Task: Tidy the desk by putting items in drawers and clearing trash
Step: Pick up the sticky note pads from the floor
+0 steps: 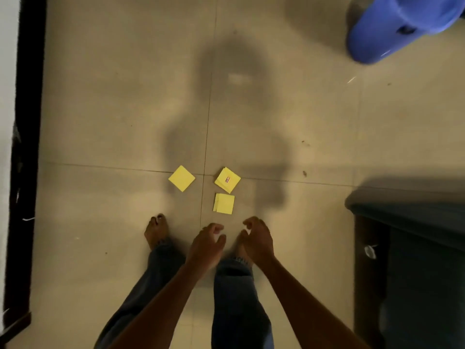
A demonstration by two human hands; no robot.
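Both grips released, empty: left hand (207,241), right hand (258,239); three yellow note pads (181,178) on floor (100,109).

The beige tiled floor (113,109) carries 3 yellow sticky-note pads: a plain one (181,178) left, a labelled one (227,180) right (small red mark on top), a third (224,203) just below. 2 bare feet stand nearby.

Three yellow sticky-note pads lie flat on the floor tiles before my feet: one plain (181,178), one labelled (227,180), one (224,203) just below it.
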